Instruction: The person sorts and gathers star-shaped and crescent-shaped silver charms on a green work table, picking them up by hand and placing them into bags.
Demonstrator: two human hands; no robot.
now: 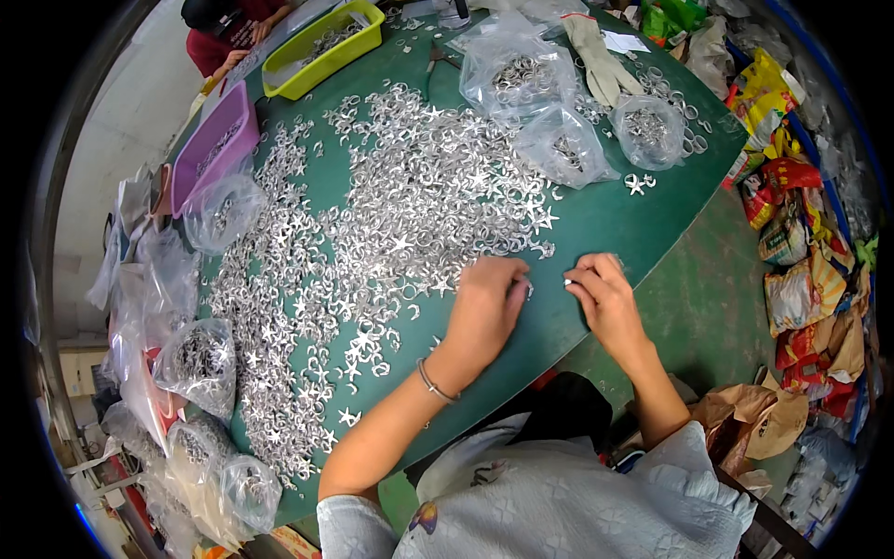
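Observation:
A wide heap of small silver metal pieces (438, 177), stars, crescents and rings among them, covers much of the green table (559, 326). At the heap's near edge is my left hand (489, 303), its fingers curled together and a bracelet on the wrist. A shiny bit shows at its fingertips, too small to name. My right hand (605, 296), just off to the right over bare table, pinches a small whitish piece (567, 282) between thumb and finger. A gap separates the two hands.
Clear bags of metal pieces (517, 74) and a pale glove (601, 61) lie at the far side. A yellow-green basin (326, 47) and a purple basin (216, 149) stand far left, near another person (219, 42). Coloured sacks (792, 224) line the right.

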